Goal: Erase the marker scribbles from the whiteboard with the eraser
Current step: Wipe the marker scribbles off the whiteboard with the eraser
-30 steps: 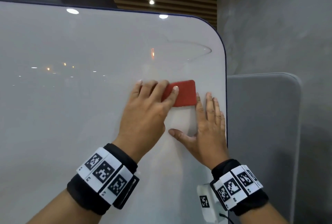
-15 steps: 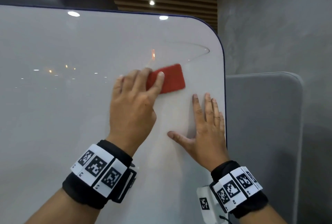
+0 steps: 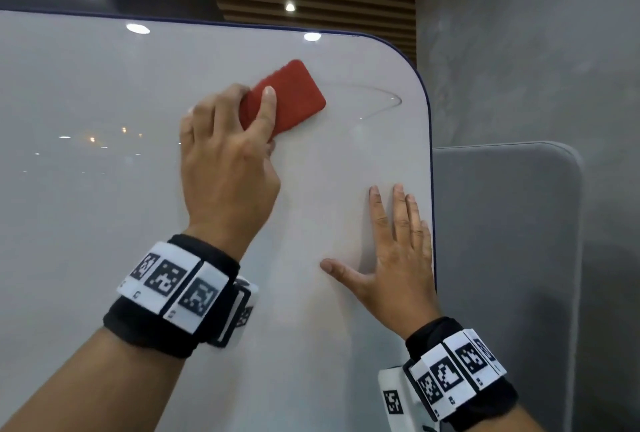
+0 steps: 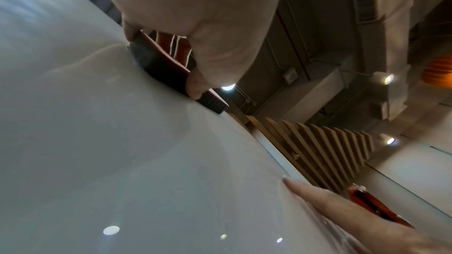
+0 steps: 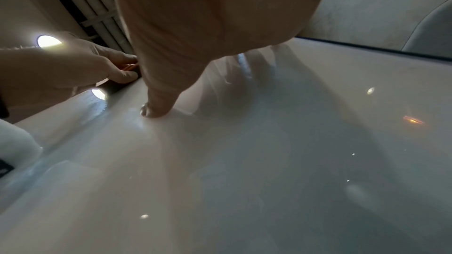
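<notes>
Since the earlier frame, the red eraser [image 3: 284, 97] has been carried up the whiteboard [image 3: 104, 206], gripped by the left hand [image 3: 227, 158]. Beyond its fingers a faint curved line [image 3: 388, 94] is seen. The right hand [image 3: 398, 258] is laid flat, fingers extended.

From the left wrist, the eraser [image 4: 168, 69] is seen pinched against the board.

From the right wrist, the thumb [image 5: 159, 107] is seen touching the board.

One whiteboard [image 3: 104, 189], one eraser [image 3: 294, 96] — two hands, two wristbands.

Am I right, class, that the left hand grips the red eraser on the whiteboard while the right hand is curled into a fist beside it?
Not quite. The left hand does grip the red eraser on the whiteboard, but the right hand lies flat with straight fingers on the board, as the head view shows.
</notes>
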`<state>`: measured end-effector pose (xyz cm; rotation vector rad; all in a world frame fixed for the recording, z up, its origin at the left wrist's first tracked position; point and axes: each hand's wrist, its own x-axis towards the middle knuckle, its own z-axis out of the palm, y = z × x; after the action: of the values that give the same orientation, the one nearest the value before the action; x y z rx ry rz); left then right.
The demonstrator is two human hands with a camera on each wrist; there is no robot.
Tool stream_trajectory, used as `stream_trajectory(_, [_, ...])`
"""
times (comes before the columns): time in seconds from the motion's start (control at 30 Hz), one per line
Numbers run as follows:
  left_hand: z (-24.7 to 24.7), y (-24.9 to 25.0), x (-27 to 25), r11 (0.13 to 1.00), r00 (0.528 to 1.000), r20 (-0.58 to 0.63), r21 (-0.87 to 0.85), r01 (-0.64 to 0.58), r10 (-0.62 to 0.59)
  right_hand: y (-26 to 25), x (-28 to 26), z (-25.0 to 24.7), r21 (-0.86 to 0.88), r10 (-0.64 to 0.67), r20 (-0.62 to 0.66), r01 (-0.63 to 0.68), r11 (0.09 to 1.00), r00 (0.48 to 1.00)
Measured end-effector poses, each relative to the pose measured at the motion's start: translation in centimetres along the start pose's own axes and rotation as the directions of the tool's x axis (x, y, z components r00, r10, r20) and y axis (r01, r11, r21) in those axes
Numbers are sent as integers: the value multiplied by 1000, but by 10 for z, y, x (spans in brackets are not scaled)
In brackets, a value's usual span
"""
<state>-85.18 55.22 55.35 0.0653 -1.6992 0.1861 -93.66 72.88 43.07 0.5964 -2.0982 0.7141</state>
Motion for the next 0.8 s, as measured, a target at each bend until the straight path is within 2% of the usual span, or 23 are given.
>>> stream_trajectory(0.07, [0,4,2,999,999,19,-2,-47,47,-1,0,0,-6,7,0,-7,1000,1000])
stream_trajectory(0.1, [1,5,-2,990,989,43,-12,-138,138,-1,0,0,-10,9,-2,-9,1000,1000])
stream_trajectory(0.17, [2,3,-14,935,929,104,-41,-352,354,-1,0,-1,-9,8,-7,-8,1000,1000])
stream_trajectory(0.23, [2,-2,-21,902,892,131,-77,-425,432,-1,0,0,6,2,-6,-2,1000,1000])
stream_trajectory(0.33, [-1,-6,-19,920,913,149,-168,-354,379,-4,-1,-3,52,11,-25,-9,999,1000])
stream_trajectory(0.43, [-6,-6,-13,912,918,181,-284,-295,353,-14,8,-15,188,26,-105,-6,982,994])
stream_trajectory(0.53, [-11,-7,-11,914,923,184,-299,-275,338,-35,25,-26,316,-103,-229,174,933,968])
stream_trajectory(0.6, [-14,-5,-11,925,924,201,-271,-268,326,-49,36,-27,307,-214,-285,300,903,934])
stream_trajectory(0.67, [-16,-7,-11,955,932,243,-192,-226,269,-58,45,-27,303,-270,-311,364,881,911])
stream_trajectory(0.8, [-19,-27,-8,999,949,316,42,-25,11,-62,57,-28,227,-287,-369,385,895,884])
